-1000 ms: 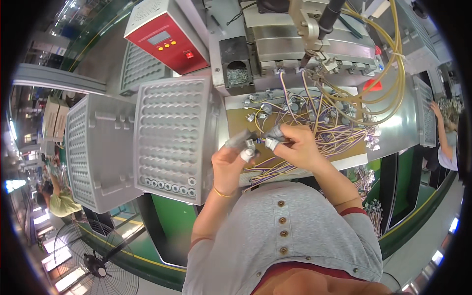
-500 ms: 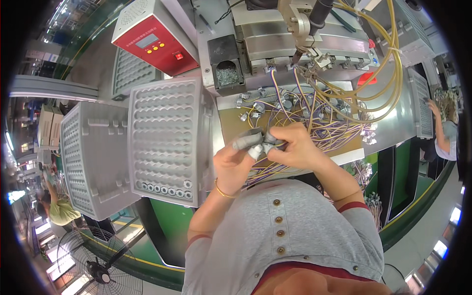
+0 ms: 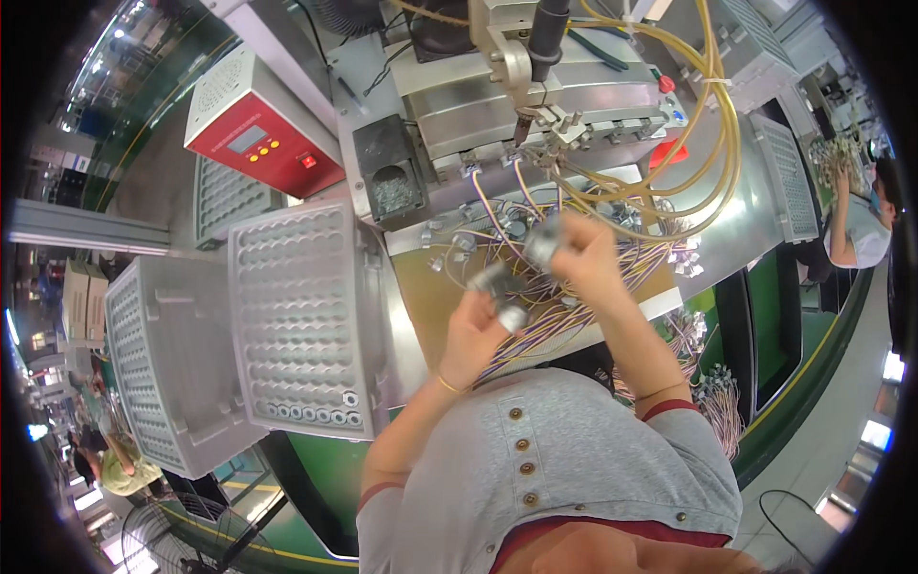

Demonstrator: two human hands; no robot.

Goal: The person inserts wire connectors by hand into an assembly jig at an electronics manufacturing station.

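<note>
— Where do the wires lie from your hands?

— My purple and yellow wires (image 3: 559, 318) lie over the brown board (image 3: 426, 292), beneath and beside my right hand (image 3: 591, 260); my left hand (image 3: 470, 340) is at their left side, nearer my body

— And their long axis?

— It slants from close to my body on the left, up and away to the right, where white plugs (image 3: 684, 256) bunch at the ends. Apart from that bundle, two leads (image 3: 485, 204) come down from the front of the metal fixture (image 3: 449, 129) towards my right fingertips, and of my two hands the right is nearer that fixture

— What is in your grip?

— I cannot tell for either hand: both blur, the covered fingertips (image 3: 545, 242) are bent in towards the thumbs, and whatever might be pinched there doesn't show clearly. The hands are apart, not touching, the right one farther out from me
</note>
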